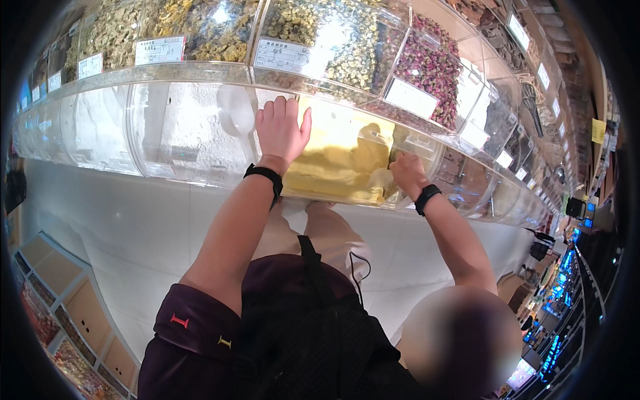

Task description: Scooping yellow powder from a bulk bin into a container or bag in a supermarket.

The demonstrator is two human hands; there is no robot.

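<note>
A clear plastic bin of yellow powder or meal (340, 160) lies before me, between my two hands. My left hand (282, 127) rests palm down at the upper left edge of this bin, its fingers side by side and the thumb apart. At the bin's right side is my right hand (407, 172), fingers curled; a pale, rounded scoop-like shape (381, 179) shows just left of it, and whether the hand grips its handle cannot be made out. Left of my left hand, a bin of white powder (192, 120) holds a translucent scoop (236, 115).
Behind stands a raised row of clear bins with dried yellow flowers (295, 25) and dried rosebuds (425, 70), bearing labels. More bins curve away to both sides. A blurred round patch (460, 345) covers the lower right. Wooden cabinets (85, 305) stand at lower left.
</note>
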